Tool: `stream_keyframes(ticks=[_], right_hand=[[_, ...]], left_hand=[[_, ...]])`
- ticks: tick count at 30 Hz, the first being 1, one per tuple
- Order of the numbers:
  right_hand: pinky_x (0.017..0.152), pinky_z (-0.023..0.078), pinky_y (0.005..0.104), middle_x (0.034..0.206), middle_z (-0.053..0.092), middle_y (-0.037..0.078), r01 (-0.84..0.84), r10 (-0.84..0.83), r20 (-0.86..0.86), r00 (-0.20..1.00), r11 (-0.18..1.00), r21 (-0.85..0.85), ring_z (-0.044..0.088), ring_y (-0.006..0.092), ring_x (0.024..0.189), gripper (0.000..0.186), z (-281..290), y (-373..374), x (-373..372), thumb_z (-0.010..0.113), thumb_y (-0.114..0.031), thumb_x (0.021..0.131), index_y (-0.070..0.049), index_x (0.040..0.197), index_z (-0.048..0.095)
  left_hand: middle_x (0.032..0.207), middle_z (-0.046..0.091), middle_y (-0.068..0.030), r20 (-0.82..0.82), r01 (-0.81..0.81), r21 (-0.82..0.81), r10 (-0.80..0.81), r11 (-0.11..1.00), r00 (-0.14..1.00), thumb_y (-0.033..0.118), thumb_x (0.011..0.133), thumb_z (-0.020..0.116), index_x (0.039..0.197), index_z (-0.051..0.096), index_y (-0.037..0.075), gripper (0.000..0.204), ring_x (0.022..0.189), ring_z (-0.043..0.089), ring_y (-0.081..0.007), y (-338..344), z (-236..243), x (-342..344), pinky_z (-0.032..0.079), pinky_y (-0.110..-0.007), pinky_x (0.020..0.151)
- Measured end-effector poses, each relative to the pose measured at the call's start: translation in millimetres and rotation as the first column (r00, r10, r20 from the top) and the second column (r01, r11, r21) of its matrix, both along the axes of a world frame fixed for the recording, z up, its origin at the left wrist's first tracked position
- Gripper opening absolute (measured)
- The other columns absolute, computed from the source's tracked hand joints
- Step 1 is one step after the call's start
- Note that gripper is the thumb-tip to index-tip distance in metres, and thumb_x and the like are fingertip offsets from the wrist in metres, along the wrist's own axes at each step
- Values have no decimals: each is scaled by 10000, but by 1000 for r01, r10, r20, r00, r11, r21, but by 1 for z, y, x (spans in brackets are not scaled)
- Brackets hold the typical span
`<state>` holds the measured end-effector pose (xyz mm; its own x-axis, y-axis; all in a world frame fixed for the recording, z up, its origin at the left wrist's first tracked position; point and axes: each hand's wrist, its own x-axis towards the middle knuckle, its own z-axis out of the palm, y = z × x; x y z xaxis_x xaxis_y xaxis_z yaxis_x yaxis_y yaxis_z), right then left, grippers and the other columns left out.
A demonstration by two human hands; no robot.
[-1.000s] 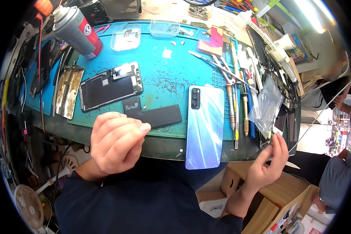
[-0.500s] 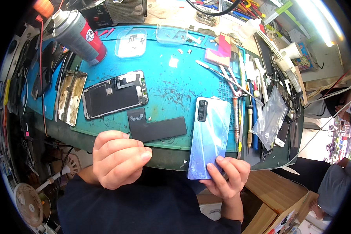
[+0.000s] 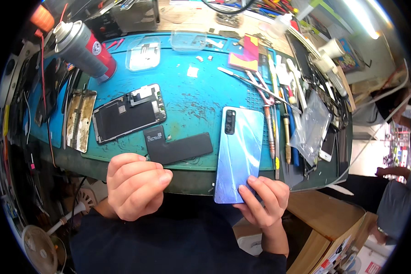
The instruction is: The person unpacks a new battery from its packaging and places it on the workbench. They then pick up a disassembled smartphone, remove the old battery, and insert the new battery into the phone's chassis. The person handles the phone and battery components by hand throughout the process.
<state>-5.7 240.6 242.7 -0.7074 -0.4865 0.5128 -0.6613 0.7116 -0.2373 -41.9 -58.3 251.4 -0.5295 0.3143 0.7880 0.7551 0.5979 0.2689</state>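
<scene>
In the head view, the blue phone [image 3: 239, 155] is at the desk's [image 3: 187, 181] front edge, right of the middle, its camera end toward the far edge and its lower end reaching past the front edge. The right hand [image 3: 262, 201] has hold of it at the lower right corner, fingers lightly bent and pinching; this probably leaves most of the glossy back uncovered while steadying the phone. Whether it rests on the desk or is slightly raised cannot be told.

The left hand [image 3: 137, 187] is loosely curled before the front edge, thumb near the fingers, apart from the phone; whether something tiny sits inside cannot be told.

An L-shaped black battery [image 3: 182, 148] lies near the front edge of the mat [image 3: 187, 100], with an opened screen part [image 3: 130, 114] behind it to the left. Tweezers [image 3: 255, 84] and a clear bag [image 3: 313, 128] lie toward the desk's right edge, and a spray can [image 3: 89, 50] stands near the far left corner, likely kept aside for working room.
</scene>
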Motion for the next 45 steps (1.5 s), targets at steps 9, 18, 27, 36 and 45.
stream_keyframes(ticks=[9,18,27,36,45], right_hand=[[561,504,305,848,675,34,226,-263,-196,945,955,-191,622,202,661,235,-11,71,55,725,-299,925,-70,872,719],[509,473,386,633,605,102,957,-957,-247,152,205,-206,594,294,530,115,-19,206,274,687,-139,890,-71,799,678],[943,487,412,1152,661,185,484,-493,-64,-868,-808,-335,620,351,1084,373,2,373,566,634,-310,914,-61,1188,684],[1050,435,481,1334,623,169,344,-343,-54,-938,-939,-8,575,400,1213,602,-4,398,593,563,-510,880,-103,1317,642],[635,572,392,957,753,95,566,-673,-470,-571,-737,370,707,240,773,295,-2,403,737,531,-213,1020,-97,1230,703]], left_hand=[[902,665,-187,-33,-15,25,16,1000,999,21,1003,513,1184,570,-156,260,833,613,-346,3,-25,1,513,-479,824],[849,671,-125,-195,-42,259,95,965,976,144,1049,553,960,658,-53,240,713,627,-263,24,-5,12,517,-373,636],[731,649,-108,-229,-144,280,212,949,950,140,1040,522,916,647,-26,242,644,596,-317,44,-7,21,492,-444,654],[835,688,-160,-370,-195,-17,175,981,912,166,1039,497,1130,598,-28,237,710,627,-350,54,-3,18,525,-458,694],[1330,640,-105,138,223,-425,-181,877,974,231,701,848,1256,664,109,596,1214,612,-304,146,-13,15,417,-496,1078]])
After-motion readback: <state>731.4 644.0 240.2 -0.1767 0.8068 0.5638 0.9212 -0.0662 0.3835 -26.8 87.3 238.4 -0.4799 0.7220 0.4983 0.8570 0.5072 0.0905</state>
